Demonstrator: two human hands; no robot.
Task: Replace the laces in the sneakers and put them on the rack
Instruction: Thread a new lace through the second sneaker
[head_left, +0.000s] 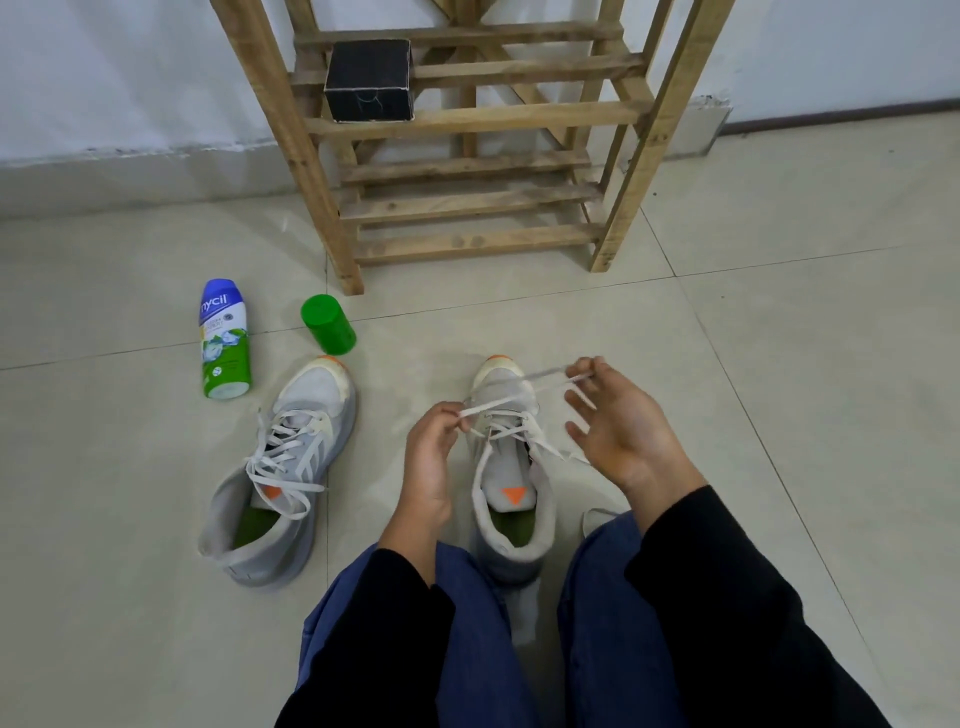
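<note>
Near, between our knees, the right sneaker (511, 486) is sitting on the floor tiles (779, 364). Left hand (434, 447) is pinching the white lace (498, 402); right hand (618, 431) is pinching it further along, other fingers spread. Hands are holding apart, lace stretching between them over the toe. The left sneaker (280, 467) is lying laced. Beyond it, bottle (224, 340) and green jar (328, 325). Far: wooden rack (467, 202) carrying a black box (370, 80).

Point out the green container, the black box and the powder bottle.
green container (332, 330), head view, on its side wall.
black box (370, 65), head view, on its top face.
powder bottle (224, 340), head view, on its printed label.
</note>
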